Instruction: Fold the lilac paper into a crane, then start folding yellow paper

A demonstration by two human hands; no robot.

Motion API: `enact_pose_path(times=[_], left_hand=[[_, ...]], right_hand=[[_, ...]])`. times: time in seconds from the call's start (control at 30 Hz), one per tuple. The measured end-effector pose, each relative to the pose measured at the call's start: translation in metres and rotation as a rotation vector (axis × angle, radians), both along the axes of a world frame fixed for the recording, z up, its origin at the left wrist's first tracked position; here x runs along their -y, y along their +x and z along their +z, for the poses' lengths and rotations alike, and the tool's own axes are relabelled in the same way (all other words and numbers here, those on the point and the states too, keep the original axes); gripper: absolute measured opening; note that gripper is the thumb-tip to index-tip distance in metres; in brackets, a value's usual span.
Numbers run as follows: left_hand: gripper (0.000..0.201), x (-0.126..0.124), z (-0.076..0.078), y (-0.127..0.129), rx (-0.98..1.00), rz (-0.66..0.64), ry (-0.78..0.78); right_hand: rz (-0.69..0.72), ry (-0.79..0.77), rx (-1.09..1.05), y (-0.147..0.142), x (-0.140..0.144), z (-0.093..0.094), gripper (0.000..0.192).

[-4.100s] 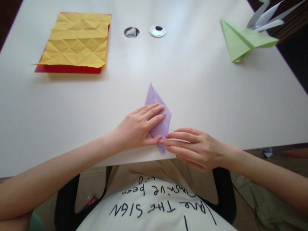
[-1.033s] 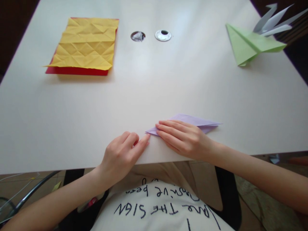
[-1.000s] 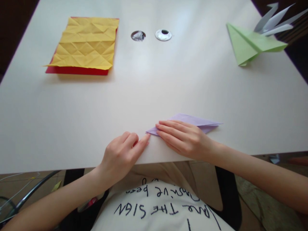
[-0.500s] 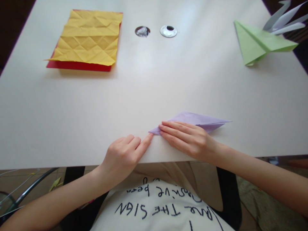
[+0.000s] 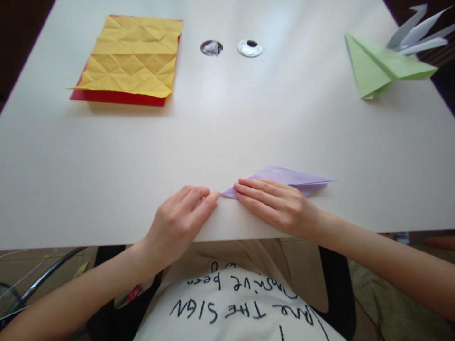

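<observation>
A folded piece of purple origami paper (image 5: 279, 174) lies on the table close to its front edge, long and narrow with pointed ends. My right hand (image 5: 273, 202) rests flat across its left half, fingers stretched out together and pressing the paper down; that part is hidden beneath them. At the paper's left point is my left hand (image 5: 181, 215), its fingers curled and the index fingertip right beside the point or just touching it. Nothing shows between the left fingers.
On the white table (image 5: 106, 170), a creased yellow paper (image 5: 131, 57) lies over a red sheet (image 5: 117, 97) at back left. A round hole (image 5: 212, 48) and a googly eye (image 5: 250, 48) are at the back. Green folded paper (image 5: 384, 66) and a white paper crane (image 5: 414, 33) sit back right.
My left hand has drawn slightly left, its index finger bending in from an outstretched point below the paper's tip. My right hand stays flat on the purple paper.
</observation>
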State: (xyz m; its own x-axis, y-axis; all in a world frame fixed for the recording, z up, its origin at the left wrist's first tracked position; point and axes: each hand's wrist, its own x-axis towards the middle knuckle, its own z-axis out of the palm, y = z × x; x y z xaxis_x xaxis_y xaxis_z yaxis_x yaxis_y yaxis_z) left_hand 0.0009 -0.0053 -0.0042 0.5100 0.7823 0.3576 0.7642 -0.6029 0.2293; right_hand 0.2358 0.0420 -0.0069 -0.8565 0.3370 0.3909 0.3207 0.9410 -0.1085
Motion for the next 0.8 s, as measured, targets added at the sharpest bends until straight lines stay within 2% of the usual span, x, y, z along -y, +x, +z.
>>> enact_pose_path(times=[0.07,0.13,0.23,0.33,0.5,0.6,0.67,0.8], left_hand=[[0.028,-0.005,0.002,0.0,0.033,-0.037,-0.046],[0.033,-0.008,0.004,0.0,0.008,-0.139,-0.067],[0.032,-0.01,0.005,0.003,-0.079,-0.256,-0.001],[0.031,-0.008,0.005,0.005,-0.159,-0.265,0.06],[0.031,-0.005,0.006,0.004,-0.218,-0.279,0.065],[0.03,-0.005,0.004,0.002,-0.205,-0.281,0.063],[0.031,-0.005,0.003,0.002,-0.199,-0.282,0.061],[0.029,-0.008,0.002,0.005,-0.181,-0.277,0.068]], right_hand=[[0.002,0.005,0.009,0.0,0.0,0.0,0.026],[0.008,0.01,0.009,0.0,0.0,0.0,0.026],[0.013,0.01,-0.012,0.0,0.0,-0.002,0.027],[0.008,-0.06,0.022,0.002,0.001,-0.003,0.033],[0.019,-0.258,0.257,0.017,0.0,0.0,0.067],[-0.008,-0.334,0.261,0.026,0.0,0.002,0.077],[-0.004,-0.38,0.219,0.028,-0.001,0.003,0.068],[-0.008,-0.476,0.074,0.026,-0.01,0.007,0.038]])
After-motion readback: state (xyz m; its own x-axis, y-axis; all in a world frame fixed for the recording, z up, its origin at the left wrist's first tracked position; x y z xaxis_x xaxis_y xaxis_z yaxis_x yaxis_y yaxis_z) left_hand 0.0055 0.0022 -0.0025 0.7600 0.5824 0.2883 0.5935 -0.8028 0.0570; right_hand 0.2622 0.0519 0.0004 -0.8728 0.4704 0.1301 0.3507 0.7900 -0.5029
